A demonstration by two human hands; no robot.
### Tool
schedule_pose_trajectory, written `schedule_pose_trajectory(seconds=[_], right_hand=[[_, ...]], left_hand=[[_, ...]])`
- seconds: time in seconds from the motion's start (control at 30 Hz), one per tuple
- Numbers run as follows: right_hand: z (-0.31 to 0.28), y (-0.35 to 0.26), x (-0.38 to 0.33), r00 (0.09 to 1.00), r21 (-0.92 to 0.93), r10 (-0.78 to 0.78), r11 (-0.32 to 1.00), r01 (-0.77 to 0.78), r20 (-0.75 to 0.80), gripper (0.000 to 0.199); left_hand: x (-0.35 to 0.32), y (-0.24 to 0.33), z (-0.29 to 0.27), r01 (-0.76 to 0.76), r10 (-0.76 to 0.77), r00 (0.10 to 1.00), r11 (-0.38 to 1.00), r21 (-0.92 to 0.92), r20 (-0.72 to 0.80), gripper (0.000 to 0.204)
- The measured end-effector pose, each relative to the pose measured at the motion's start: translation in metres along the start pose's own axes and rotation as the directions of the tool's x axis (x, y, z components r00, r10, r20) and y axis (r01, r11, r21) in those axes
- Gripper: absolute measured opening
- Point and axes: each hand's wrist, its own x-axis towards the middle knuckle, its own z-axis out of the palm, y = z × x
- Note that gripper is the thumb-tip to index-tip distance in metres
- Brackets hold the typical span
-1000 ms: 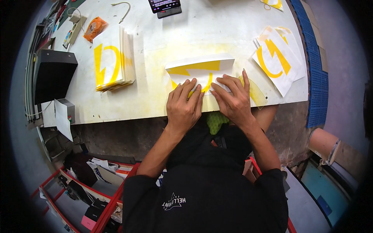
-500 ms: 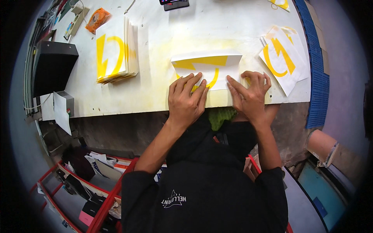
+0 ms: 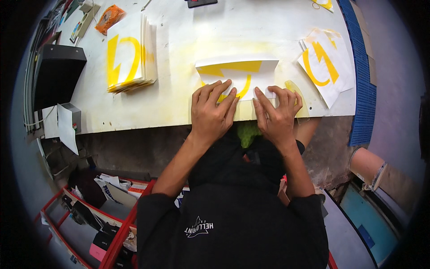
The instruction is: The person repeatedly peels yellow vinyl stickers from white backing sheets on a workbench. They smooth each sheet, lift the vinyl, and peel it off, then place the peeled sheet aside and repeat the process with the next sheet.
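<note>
A white paper sheet with yellow printed shapes (image 3: 264,71) lies near the table's front edge, its far part folded up and standing partly raised. My left hand (image 3: 211,110) rests on the sheet's left part, fingers stretched over the print. My right hand (image 3: 278,112) touches the near right edge, its index finger extended, the other fingers bent and apart. Beside those fingers a see-through yellow plastic piece (image 3: 303,101) lies on the table, partly hidden by the hand. Neither hand appears to grip anything.
A thick stack of folded yellow-printed papers (image 3: 126,60) stands on the white table (image 3: 174,105) at left. More printed sheets (image 3: 324,67) lie at right. An orange packet (image 3: 109,19) and a black box (image 3: 58,71) are farther left; a dark phone-like device (image 3: 201,3) is at the back.
My right hand has slid left along the sheet's near edge, uncovering more of the yellow plastic piece. My left hand stays on the sheet. The whole view has shifted slightly.
</note>
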Motion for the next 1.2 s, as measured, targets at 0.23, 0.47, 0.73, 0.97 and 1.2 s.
schedule_pose_trajectory(seconds=[0.23, 0.47, 0.73, 0.97, 1.2], right_hand=[[0.004, -0.005, 0.001, 0.999, 0.009, 0.039, 0.999, -0.039, -0.038, 0.023], [0.028, -0.07, 0.03, 0.996, 0.091, -0.019, 0.995, 0.028, -0.089, 0.016], [-0.006, 0.018, 0.004, 0.992, -0.024, 0.092, 0.995, -0.094, -0.087, 0.02], [-0.012, 0.012, 0.006, 0.989, -0.009, 0.148, 0.989, -0.148, -0.018, 0.019], [-0.026, -0.017, 0.052, 0.989, 0.21, -0.128, 0.967, 0.141, -0.076, 0.029]], left_hand=[[-0.025, -0.038, -0.03, 0.09, -0.09, 0.996, 0.992, 0.092, -0.007, 0.023], [-0.023, -0.037, -0.031, 0.106, -0.104, 0.994, 0.993, 0.057, -0.031, 0.024], [-0.028, -0.041, -0.031, 0.122, -0.122, 0.993, 0.991, 0.049, -0.003, 0.023], [-0.019, -0.005, -0.021, 0.056, -0.062, 0.997, 0.985, 0.165, 0.034, 0.041], [-0.026, 0.033, -0.004, -0.024, 0.031, 0.981, 0.999, -0.043, 0.189, 0.047]])
